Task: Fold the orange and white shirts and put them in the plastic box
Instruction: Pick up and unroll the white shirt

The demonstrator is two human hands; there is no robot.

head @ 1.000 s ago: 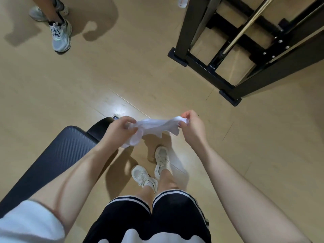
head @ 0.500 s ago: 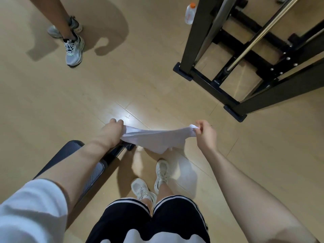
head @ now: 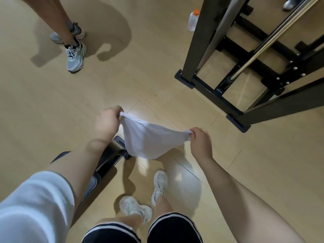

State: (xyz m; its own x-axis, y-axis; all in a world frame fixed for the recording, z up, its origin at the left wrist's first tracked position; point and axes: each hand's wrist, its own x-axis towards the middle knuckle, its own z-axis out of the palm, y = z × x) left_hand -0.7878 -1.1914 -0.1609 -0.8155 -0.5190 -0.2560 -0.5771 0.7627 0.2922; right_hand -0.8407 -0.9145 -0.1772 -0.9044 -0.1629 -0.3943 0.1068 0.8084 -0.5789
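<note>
At about ten o'clock a bystander's grey sneaker [head: 75, 57] stands on the wooden floor [head: 140, 71]. Lower left, a dark padded bench [head: 108, 158] shows under the left arm. The left hand [head: 107, 122] has its fingers curled, gripping one corner of the white shirt [head: 149, 141]. The shirt hangs in mid-air above the floor at centre, stretched between both hands. The right hand [head: 200, 142] pinches the opposite corner. At two o'clock stands a black metal rack [head: 210, 90], a bottle [head: 193, 20] behind it.

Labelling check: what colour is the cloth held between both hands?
White, clearest in the head view: the shirt.
</note>
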